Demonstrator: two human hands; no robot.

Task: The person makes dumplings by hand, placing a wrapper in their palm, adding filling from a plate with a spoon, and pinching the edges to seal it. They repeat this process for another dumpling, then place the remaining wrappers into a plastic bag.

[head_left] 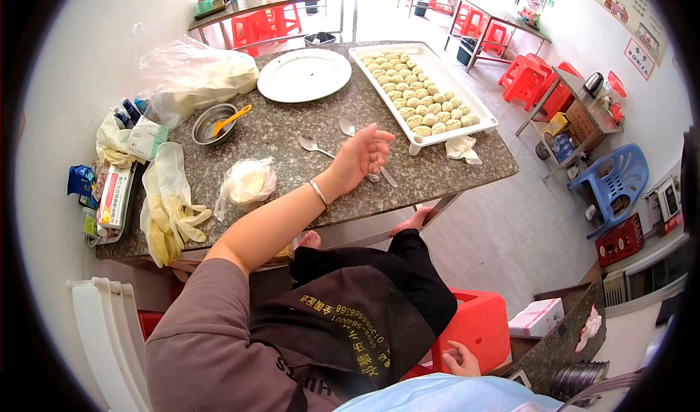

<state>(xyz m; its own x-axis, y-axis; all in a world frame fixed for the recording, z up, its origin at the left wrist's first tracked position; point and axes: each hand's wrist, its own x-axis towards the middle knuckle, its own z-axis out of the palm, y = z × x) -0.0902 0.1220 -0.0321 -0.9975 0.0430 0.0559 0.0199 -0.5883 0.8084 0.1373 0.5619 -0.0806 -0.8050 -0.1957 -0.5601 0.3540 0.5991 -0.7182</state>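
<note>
My left hand (362, 153) rests on the granite table (277, 131) with its fingers loosely spread and nothing in it; a bracelet sits on the wrist. Two metal spoons (312, 146) lie just left of it, and another handle pokes out beside the fingertips. A white tray (477, 106) filled with several rows of dumplings stands just beyond the hand. My right hand (459, 359) lies low beside the dark apron (350, 317), against a red stool (481, 324), holding nothing.
A white plate (304, 74), a metal bowl with an orange spoon (214, 124), a bagged lump of dough (248, 181), yellow rubber gloves (171, 211) and a large plastic bag (193, 76) fill the table's left half. A crumpled tissue (461, 148) lies by the tray. A blue chair (612, 179) stands to the right.
</note>
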